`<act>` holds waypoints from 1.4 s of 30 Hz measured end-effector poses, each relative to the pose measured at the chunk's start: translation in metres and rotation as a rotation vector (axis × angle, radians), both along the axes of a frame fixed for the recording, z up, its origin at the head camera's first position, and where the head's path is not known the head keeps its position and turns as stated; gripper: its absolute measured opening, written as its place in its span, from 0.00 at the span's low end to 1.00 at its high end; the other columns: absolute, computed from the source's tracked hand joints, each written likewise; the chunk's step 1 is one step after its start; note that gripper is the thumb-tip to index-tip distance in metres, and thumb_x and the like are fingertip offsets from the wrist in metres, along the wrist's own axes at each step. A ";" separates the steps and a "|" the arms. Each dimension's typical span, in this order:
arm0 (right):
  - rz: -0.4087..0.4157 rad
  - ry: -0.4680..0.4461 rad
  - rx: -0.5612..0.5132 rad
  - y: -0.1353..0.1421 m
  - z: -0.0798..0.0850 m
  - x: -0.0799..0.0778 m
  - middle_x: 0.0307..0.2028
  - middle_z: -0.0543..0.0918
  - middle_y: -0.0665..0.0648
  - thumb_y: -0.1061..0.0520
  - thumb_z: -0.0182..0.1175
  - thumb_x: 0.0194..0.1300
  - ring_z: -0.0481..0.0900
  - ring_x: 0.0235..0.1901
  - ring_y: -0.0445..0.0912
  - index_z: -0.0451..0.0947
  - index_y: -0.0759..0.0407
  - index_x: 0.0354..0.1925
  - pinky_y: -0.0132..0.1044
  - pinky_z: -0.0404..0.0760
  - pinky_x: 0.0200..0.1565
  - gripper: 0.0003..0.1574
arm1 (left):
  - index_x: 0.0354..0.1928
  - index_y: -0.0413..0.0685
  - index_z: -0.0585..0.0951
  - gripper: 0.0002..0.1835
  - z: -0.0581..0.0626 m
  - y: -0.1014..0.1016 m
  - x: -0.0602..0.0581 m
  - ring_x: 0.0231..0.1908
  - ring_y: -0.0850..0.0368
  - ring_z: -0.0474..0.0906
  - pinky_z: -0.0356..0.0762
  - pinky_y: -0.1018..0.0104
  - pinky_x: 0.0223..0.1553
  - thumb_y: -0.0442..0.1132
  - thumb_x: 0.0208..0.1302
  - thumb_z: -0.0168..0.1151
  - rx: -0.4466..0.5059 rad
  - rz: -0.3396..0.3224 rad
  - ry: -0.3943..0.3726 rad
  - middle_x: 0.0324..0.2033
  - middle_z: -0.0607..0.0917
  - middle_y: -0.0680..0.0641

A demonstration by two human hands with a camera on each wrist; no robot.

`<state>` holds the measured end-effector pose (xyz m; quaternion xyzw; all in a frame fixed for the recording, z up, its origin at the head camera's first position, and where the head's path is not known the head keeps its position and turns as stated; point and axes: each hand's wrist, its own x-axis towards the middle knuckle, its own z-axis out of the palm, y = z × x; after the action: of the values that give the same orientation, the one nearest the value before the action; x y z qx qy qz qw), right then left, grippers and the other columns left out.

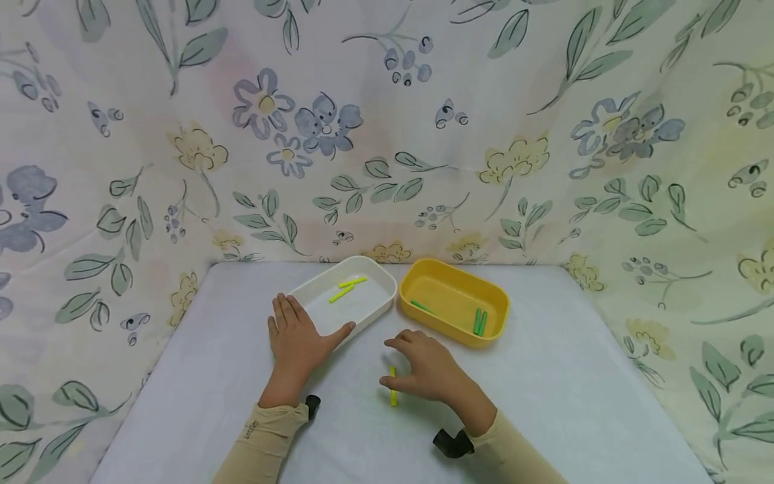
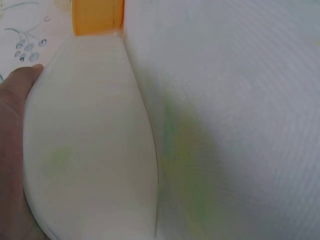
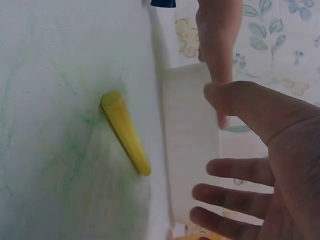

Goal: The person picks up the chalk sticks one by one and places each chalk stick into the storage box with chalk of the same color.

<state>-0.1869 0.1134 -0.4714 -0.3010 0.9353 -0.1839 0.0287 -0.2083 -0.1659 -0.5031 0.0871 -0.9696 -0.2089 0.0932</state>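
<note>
A white tray (image 1: pixel 365 302) sits at the back, with two yellow chalk sticks (image 1: pixel 342 293) inside. My left hand (image 1: pixel 297 343) rests on its near-left rim, fingers straight and thumb spread away. In the left wrist view, the thumb lies along the rim above the tray's side wall (image 2: pixel 90 125). Over the cloth, my right hand (image 1: pixel 426 366) hovers with fingers parted and nothing between them. Just below it lies a single yellow chalk stick (image 3: pixel 126 132), untouched in the right wrist view and partly hidden by the thumb from above.
To the right of the white tray, nearly touching it, stands a yellow tray (image 1: pixel 447 296) with three green chalk sticks (image 1: pixel 480 322). White cloth (image 1: pixel 562 376) covers the table, with green and yellow smudges. A floral curtain (image 1: pixel 387 134) hangs behind and at both sides.
</note>
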 end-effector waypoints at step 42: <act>0.066 -0.077 0.112 0.008 -0.025 0.002 0.58 0.84 0.48 0.27 0.81 0.48 0.80 0.57 0.47 0.85 0.48 0.60 0.47 0.85 0.55 0.47 | 0.81 0.23 0.43 0.83 -0.001 0.002 0.000 0.84 0.27 0.37 0.43 0.33 0.82 0.92 0.49 0.53 -0.030 0.013 0.018 0.82 0.41 0.22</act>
<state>-0.1845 0.1219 -0.4960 -0.3220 0.9319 -0.1418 0.0876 -0.2079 -0.1640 -0.5045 0.0903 -0.9711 -0.1946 0.1044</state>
